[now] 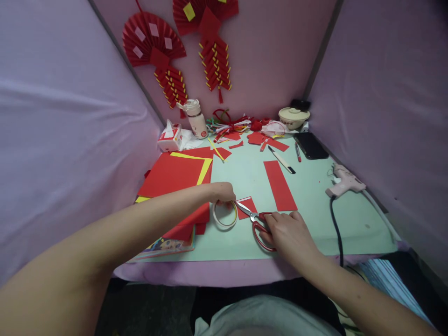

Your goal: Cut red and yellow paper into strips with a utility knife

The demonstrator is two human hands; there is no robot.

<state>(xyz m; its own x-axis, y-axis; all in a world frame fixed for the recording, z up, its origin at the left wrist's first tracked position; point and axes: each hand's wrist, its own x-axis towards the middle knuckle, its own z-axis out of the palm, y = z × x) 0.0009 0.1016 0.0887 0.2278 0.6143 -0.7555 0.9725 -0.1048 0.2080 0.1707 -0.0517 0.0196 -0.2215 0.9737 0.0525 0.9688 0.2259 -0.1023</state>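
Observation:
My left hand [223, 191] is closed at the top of a roll of double-sided tape [224, 227], whose ring hangs below the fingers; the fingertips are partly hidden. My right hand [287, 228] grips a pair of scissors [259, 232] by the red handles. Their blades point left and reach up to the left hand at the tape. Under the blades lies a small red paper square [249, 204] with a pale strip along its upper edge. To its right is a long red paper strip [280, 185], flat on the table.
Red and yellow paper sheets [175, 172] are stacked at left. A craft knife [282, 160], a pen [297, 152], a black phone [311, 145] and a corded glue gun [345, 181] lie right. Behind stand a bottle [197, 120], a tissue box [170, 140] and a lidded bowl [294, 117].

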